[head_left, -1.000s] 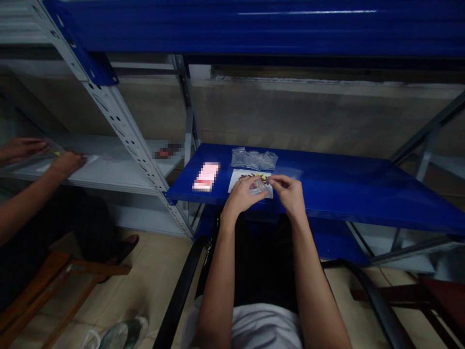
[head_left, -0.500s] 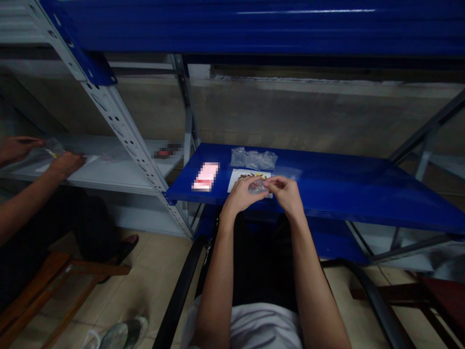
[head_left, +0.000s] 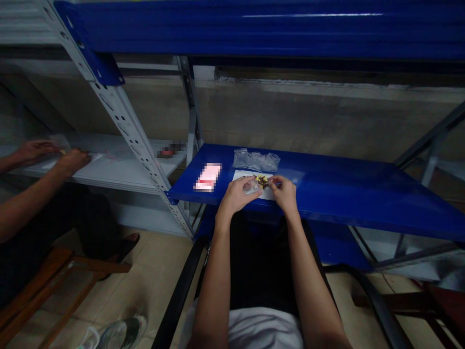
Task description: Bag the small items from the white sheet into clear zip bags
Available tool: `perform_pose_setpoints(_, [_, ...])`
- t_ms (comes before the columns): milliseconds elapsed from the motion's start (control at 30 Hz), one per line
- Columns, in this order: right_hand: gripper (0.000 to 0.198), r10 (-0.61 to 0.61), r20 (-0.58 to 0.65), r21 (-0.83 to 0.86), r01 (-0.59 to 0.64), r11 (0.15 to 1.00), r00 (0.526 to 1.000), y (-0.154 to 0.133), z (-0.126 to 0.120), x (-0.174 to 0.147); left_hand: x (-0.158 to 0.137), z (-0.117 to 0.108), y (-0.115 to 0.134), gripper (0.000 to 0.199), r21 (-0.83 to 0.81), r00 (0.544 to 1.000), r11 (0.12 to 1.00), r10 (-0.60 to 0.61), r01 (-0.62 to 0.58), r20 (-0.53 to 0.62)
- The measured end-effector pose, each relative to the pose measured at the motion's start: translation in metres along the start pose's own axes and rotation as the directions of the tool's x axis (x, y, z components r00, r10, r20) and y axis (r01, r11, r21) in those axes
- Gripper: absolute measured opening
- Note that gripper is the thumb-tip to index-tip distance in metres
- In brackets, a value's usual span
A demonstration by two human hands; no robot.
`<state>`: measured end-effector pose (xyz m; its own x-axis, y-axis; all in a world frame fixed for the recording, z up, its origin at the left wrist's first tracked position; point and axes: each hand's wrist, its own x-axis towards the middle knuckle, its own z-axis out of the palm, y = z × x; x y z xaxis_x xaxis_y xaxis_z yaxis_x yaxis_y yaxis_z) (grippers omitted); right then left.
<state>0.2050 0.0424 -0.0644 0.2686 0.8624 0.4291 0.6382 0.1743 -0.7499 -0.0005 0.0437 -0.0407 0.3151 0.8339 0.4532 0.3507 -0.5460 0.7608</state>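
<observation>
My left hand (head_left: 234, 196) is closed on a small clear plastic bag (head_left: 252, 186), held over the left part of a white sheet of paper (head_left: 269, 195). A pile of small brown and yellow pieces (head_left: 262, 181) lies on that sheet, between my two hands. At the pile's right edge is my right hand (head_left: 286, 195), thumb and fingertips pinched together. Whatever they grip is too small to make out. Behind the paper lie several clear plastic bags (head_left: 256, 160), flat on the blue shelf (head_left: 337, 186).
A pink and white blurred item (head_left: 208, 177) is left of the paper. A perforated grey upright (head_left: 134, 140) divides this shelf from a pale one (head_left: 119, 169), where another person's hands (head_left: 69, 160) work. A blue beam (head_left: 254, 29) crosses above. Black chair arms (head_left: 181, 295) flank me.
My right hand has moved away from the bag, down to the pile. My left hand with the bag has shifted slightly left, showing more of the pieces. The other person's hands have also moved.
</observation>
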Motion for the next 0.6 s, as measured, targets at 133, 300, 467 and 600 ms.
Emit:
perform_pose_setpoints(133, [0.022,-0.028,0.033,-0.199,0.034,0.979,0.999,0.012,0.013,0.004,-0.003,-0.008,-0.005,0.052,0.033,0.999,0.999,-0.019,0.020,-0.032])
perform_pose_setpoints(300, [0.019,-0.017,0.043,-0.273,0.028,0.962,0.999,0.012,0.019,-0.002,-0.005,-0.012,-0.004,0.049,0.045,0.998,0.998,-0.038,0.041,-0.057])
perform_pose_setpoints(467, [0.020,0.007,0.042,-0.320,0.007,0.947,0.999,0.006,0.021,-0.006,-0.006,-0.012,-0.002,0.049,0.048,0.998,0.998,-0.044,0.047,-0.052])
perform_pose_setpoints(600, [0.022,0.003,0.024,-0.295,0.004,0.955,1.000,0.003,0.020,-0.006,-0.005,-0.011,-0.002,0.051,0.051,0.998,0.998,-0.036,0.039,-0.054])
